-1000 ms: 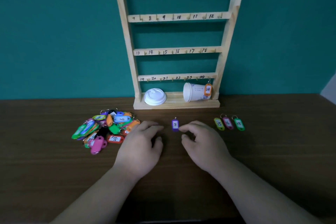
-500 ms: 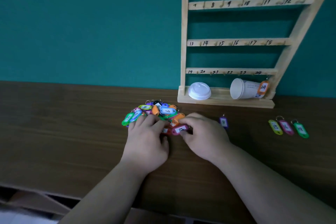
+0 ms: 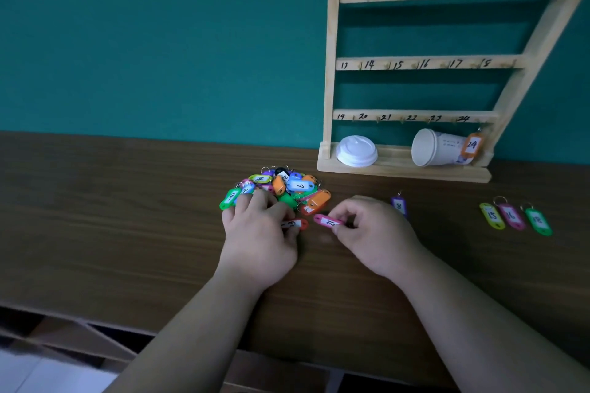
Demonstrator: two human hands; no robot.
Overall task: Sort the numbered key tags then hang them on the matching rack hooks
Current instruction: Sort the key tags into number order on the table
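Note:
A heap of coloured numbered key tags (image 3: 287,187) lies on the brown table in front of the wooden rack (image 3: 415,62). My left hand (image 3: 260,233) rests on the heap's near edge, fingertips on a red tag (image 3: 295,224). My right hand (image 3: 372,233) pinches a pink tag (image 3: 329,221) just right of the heap. A purple tag marked 8 (image 3: 399,205) lies alone behind my right hand. Three tags, yellow-green 15 (image 3: 492,215), pink 16 (image 3: 511,216) and green 18 (image 3: 539,221), lie in a row at the right. An orange tag 24 (image 3: 472,145) hangs on the rack's bottom row.
On the rack's base lie a white cup lid (image 3: 357,150) and a paper cup (image 3: 437,147) tipped on its side. The rack leans against a teal wall. The table's front edge (image 3: 159,330) runs close to my forearms.
My view swung left and both hands went from the purple tag 8 to the heap. My right hand took hold of a pink tag and drew it slightly right, clear of the heap.

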